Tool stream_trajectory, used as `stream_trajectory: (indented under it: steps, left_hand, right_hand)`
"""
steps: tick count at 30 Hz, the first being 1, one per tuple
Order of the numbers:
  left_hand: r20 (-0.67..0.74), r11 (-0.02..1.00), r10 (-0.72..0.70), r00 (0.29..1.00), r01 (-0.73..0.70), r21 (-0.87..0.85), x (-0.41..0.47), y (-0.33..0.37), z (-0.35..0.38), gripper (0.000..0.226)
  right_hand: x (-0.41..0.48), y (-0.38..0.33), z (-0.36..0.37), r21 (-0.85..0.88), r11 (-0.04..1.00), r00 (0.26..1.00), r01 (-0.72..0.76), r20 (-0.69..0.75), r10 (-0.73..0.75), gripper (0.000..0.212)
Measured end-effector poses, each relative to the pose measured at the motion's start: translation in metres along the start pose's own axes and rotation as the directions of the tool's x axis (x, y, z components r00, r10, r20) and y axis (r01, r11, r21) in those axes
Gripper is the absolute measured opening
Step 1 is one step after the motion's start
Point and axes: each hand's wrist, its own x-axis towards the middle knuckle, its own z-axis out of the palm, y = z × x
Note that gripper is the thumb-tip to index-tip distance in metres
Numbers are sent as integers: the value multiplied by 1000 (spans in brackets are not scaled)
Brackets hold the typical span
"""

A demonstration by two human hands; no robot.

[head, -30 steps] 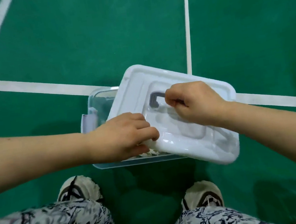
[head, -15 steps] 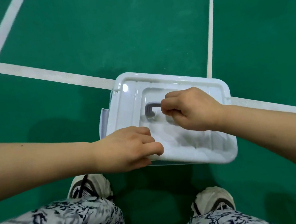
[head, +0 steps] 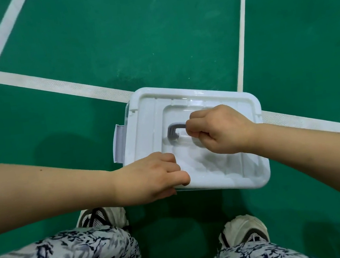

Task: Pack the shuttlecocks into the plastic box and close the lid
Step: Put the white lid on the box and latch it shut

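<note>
Fingers of the right hand [head: 219, 130] clench the grey handle [head: 174, 130] atop the white lid [head: 213, 170]; left hand [head: 149, 179] pinches the lid's seven-o'clock corner.

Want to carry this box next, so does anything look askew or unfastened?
The side latch on the box's left end sticks outward, seemingly unclipped. The lid itself sits flat and square.

Green court floor [head: 152, 33], white boundary lines [head: 50, 84] crossing.
</note>
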Motion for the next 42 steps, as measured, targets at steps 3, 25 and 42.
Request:
stream_trajectory:
  steps: [3,25,42]
  left_hand:
    - [-2,1000,-22,1000,22,-6,1,1,4,13]
    - [-5,996,-57,998,58,69,-6,1,8,9]
    - [13,926,-281,960,274,-260,-5,-4,5,14]
  right_hand:
    - [-2,2,1,-9,1000,1000,24,-7,-24,24]
    - [14,8,9,-38,996,995,84,-53,-86,20]
    - [15,18,21,-105,994,1000,-6,-12,4,22]
